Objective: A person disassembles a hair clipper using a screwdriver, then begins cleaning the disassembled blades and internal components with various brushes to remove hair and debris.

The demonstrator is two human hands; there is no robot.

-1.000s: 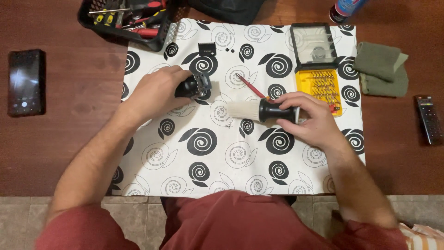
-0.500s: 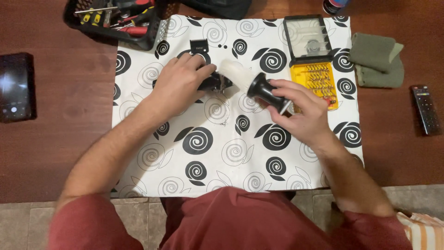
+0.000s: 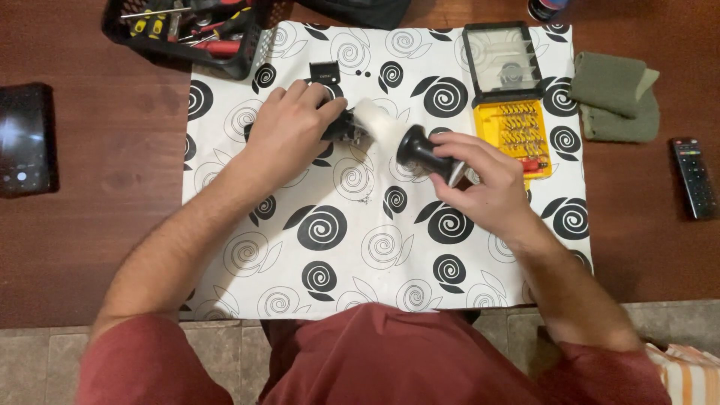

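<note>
My left hand (image 3: pixel 289 127) covers and grips a small black device (image 3: pixel 343 126) lying on a white mat with black spirals (image 3: pixel 375 247). My right hand (image 3: pixel 484 180) holds a brush by its black handle (image 3: pixel 421 151). The brush's white bristles (image 3: pixel 375 120) touch the exposed end of the black device. A small black plastic part (image 3: pixel 324 72) lies on the mat just beyond my left hand.
A yellow screwdriver bit case with an open clear lid (image 3: pixel 514 120) sits right of the brush. A black tool basket (image 3: pixel 187 30) stands at the back left. A phone (image 3: pixel 26 139) lies far left; a green cloth (image 3: pixel 615 105) and a remote (image 3: pixel 694 176) lie on the right.
The brush has swung from the mat's middle up and left until its bristles meet the device. My left hand has kept its hold on the device.
</note>
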